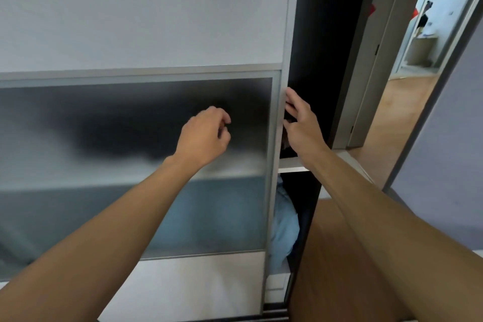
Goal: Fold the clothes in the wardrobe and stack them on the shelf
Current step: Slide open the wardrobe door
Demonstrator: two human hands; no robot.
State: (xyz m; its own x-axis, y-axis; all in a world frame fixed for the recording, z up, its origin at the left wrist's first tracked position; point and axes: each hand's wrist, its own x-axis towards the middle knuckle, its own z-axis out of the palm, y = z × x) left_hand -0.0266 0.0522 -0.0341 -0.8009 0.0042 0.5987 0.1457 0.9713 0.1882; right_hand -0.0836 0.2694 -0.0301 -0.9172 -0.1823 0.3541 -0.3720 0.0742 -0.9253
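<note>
A sliding wardrobe door (141, 34) with a frosted glass panel fills most of the view, open only by a narrow gap on the right. My right hand (300, 123) has its fingers on the door's metal edge (281, 102) at that gap. My left hand (206, 133) hovers in front of the frosted panel with fingers loosely curled, holding nothing. Light blue clothing (283, 227) shows through the gap below a white shelf (290, 163), and as a blue blur behind the glass. Dark shapes lie above the shelf.
The wardrobe's dark side panel (324, 47) stands right of the gap. Beyond it an open doorway (418, 55) leads to another room with a wooden floor. A grey wall (449, 154) is at the right.
</note>
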